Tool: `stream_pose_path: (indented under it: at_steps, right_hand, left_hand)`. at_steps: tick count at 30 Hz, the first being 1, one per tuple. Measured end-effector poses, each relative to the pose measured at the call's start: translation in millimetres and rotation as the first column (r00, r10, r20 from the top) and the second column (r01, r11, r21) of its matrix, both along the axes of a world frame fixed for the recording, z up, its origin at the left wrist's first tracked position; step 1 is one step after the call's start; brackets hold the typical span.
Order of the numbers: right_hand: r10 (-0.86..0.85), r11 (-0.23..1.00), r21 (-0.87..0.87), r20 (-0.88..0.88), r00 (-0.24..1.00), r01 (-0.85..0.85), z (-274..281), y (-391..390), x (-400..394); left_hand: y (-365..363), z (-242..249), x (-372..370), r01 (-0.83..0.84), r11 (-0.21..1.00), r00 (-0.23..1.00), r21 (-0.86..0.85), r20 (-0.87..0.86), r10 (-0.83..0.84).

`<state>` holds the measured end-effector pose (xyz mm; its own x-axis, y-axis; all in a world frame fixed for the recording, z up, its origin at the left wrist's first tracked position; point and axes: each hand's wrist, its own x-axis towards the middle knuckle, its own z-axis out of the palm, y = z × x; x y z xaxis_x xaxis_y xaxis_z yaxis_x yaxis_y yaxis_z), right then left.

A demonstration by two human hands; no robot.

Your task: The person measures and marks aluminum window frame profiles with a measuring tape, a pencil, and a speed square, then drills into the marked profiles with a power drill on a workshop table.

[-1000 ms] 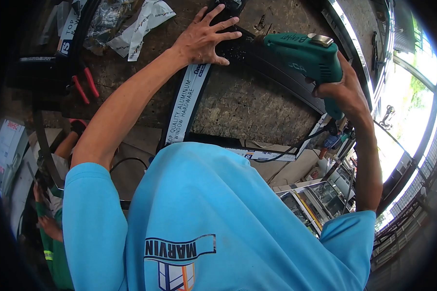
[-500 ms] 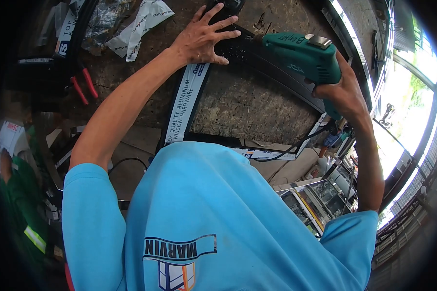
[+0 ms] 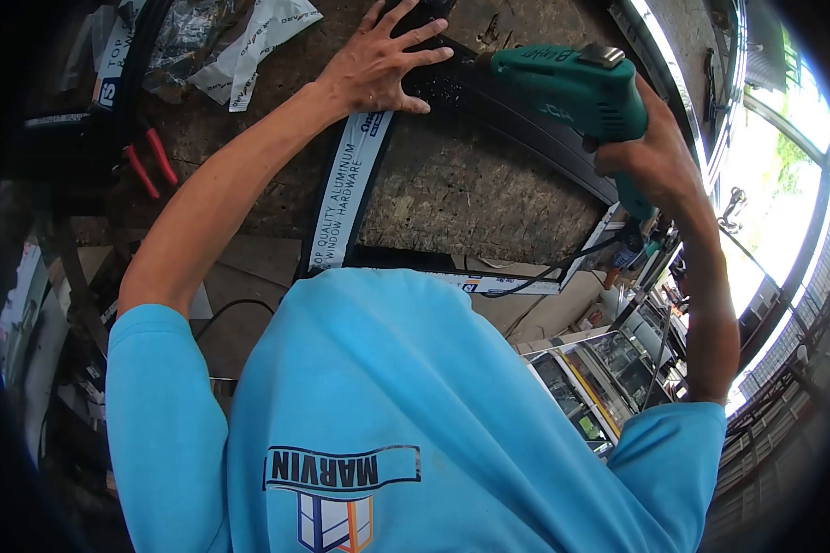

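Note:
My right hand point(image 3: 650, 157) is wrapped round the handle of a green power drill point(image 3: 572, 88), which lies sideways with its nose pointing left. The drill's tip is close to a black frame point(image 3: 516, 115) at the top middle. Fingers spread, my left hand point(image 3: 378, 64) presses on the frame's upper left corner. Small pale shavings dot the black surface beside that hand. A strip with printed white film point(image 3: 346, 184) runs down from the corner towards my body. The point where the drill meets the frame is too dark to make out.
Red-handled pliers point(image 3: 152, 164) lie on the worn wooden bench point(image 3: 461, 203), left of my forearm. Crumpled printed film point(image 3: 244, 60) is at the upper left. A dark cable point(image 3: 549, 269) runs below the drill. Long metal profiles point(image 3: 664, 64) stand at the right.
My view has shifted slightly. The drill and both hands sit a little higher in the picture, with their grips unchanged. The person in green at the far left is no longer visible.

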<state>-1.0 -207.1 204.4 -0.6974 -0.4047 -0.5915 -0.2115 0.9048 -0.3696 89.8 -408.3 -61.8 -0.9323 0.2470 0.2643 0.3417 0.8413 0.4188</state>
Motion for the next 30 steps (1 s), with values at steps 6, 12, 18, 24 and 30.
stream_pose_path:
  at_steps: [6, 12, 18, 24, 30]
  right_hand:
    - [-0.028, 0.999, 0.034, 0.037, 0.999, 0.027, -1, -1, -2]
    - [-0.098, 0.994, 0.052, 0.057, 0.994, 0.095, -1, 1, 14]
    - [0.004, 1.0, 0.016, 0.003, 1.0, -0.004, -4, -2, 28]
    - [0.046, 0.998, -0.042, -0.032, 0.998, -0.047, -7, 2, 25]
    - [0.148, 0.986, -0.064, -0.115, 0.982, -0.156, -10, 6, 25]
  left_hand:
    - [1, -8, -1, -0.002, 1.0, 1.0, 0.016, 0.015, 0.001]
    - [3, -3, 0, 0.003, 1.0, 0.998, -0.006, 0.07, -0.002]
    - [3, -5, 0, 0.014, 1.0, 0.998, -0.008, 0.059, -0.014]
    - [1, -4, 1, 0.012, 1.0, 0.998, -0.023, 0.055, -0.01]
    - [2, -2, 1, 0.013, 0.999, 0.998, -0.037, 0.068, -0.011]
